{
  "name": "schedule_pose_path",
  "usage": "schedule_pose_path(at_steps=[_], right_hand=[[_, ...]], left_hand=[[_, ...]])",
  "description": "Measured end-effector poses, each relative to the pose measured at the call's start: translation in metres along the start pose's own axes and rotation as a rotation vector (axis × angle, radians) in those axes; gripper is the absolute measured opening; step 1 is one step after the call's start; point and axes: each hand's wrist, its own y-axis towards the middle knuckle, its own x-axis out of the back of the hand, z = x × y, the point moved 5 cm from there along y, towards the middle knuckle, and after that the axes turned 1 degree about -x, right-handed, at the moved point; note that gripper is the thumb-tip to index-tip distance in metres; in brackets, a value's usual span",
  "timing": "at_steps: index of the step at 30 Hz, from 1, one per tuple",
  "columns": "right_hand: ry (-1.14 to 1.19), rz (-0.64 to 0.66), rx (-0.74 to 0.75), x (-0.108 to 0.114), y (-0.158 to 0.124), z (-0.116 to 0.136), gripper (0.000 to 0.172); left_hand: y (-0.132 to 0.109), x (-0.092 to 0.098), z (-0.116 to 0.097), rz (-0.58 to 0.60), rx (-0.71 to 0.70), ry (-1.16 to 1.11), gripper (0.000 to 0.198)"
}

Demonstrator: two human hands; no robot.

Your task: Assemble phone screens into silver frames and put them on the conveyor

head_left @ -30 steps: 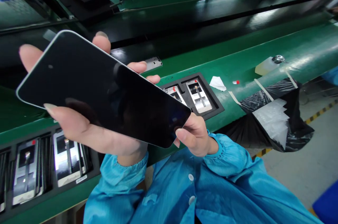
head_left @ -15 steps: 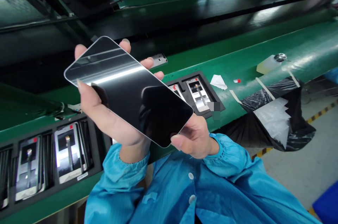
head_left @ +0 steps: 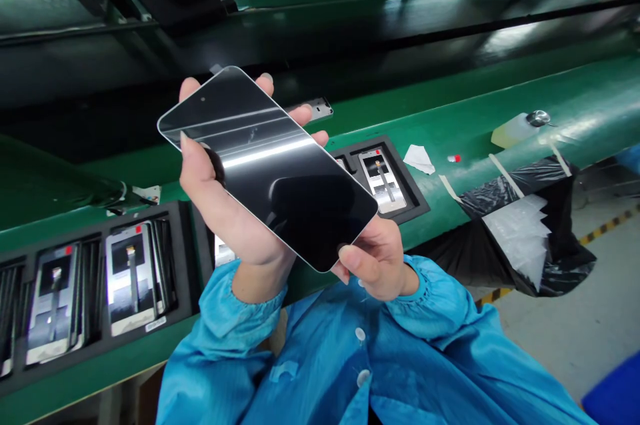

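Note:
A black, glossy phone screen (head_left: 280, 171) with a thin pale rim is held up at a slant, its face toward me and streaked by reflected light. My left hand (head_left: 225, 211) wraps it from below, thumb on the near long edge and fingertips showing past the far edges. At the lower right corner, my right hand (head_left: 375, 258) pinches it with the thumb on the front. Behind the screen, a dark foam tray (head_left: 413, 198) holds phone parts, and one silvery phone part (head_left: 383, 181) with a ribbon cable shows in it.
On the left, another foam tray (head_left: 183, 258) holds several upright screens. A metal phone frame (head_left: 320, 109) lies on the green bench (head_left: 450, 118). To the right are a white paper scrap (head_left: 419, 159), a red-and-white piece (head_left: 454, 159), a bottle of yellowish liquid (head_left: 515, 130) and a taped black bag (head_left: 565, 238).
Both hands and the screen have shifted to the right in view. The reflected light band has moved down the screen, and a small dot near its top corner now shows.

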Motion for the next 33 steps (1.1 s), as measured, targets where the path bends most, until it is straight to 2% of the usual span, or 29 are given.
schedule_pose_path(at_steps=[6, 8, 12, 16, 19, 22, 26, 28, 33], right_hand=[[-0.077, -0.068, -0.024, 0.008, 0.002, -0.005, 0.030], [-0.146, -0.080, -0.071, 0.016, 0.002, -0.011, 0.036], [-0.287, 0.004, -0.117, 0.035, -0.005, -0.020, 0.053], [-0.463, -0.005, -0.008, 0.057, -0.011, -0.014, 0.070], [-0.565, 0.050, 0.065, 0.060, -0.012, -0.007, 0.074], [-0.659, 0.114, 0.195, 0.053, -0.012, 0.003, 0.070], [-0.740, 0.142, 0.356, 0.043, -0.012, 0.013, 0.062], [-0.767, 0.148, 0.398, 0.041, -0.013, 0.014, 0.059], [-0.718, 0.141, 0.452, 0.039, -0.019, 0.019, 0.053]], left_hand=[[0.008, 0.001, -0.004, 0.044, -0.029, -0.052, 0.060], [0.012, 0.002, -0.007, 0.067, -0.056, -0.082, 0.054], [0.012, 0.000, -0.008, 0.170, -0.098, -0.099, 0.051], [0.006, -0.002, 0.000, 0.281, -0.066, -0.195, 0.054], [0.002, -0.001, 0.004, 0.338, -0.041, -0.186, 0.058], [-0.006, 0.000, 0.001, 0.408, -0.085, -0.134, 0.058], [-0.019, 0.001, -0.002, 0.358, -0.071, -0.120, 0.055], [-0.023, 0.001, -0.003, 0.359, -0.062, -0.121, 0.056], [-0.027, 0.002, -0.006, 0.479, -0.105, -0.110, 0.059]])
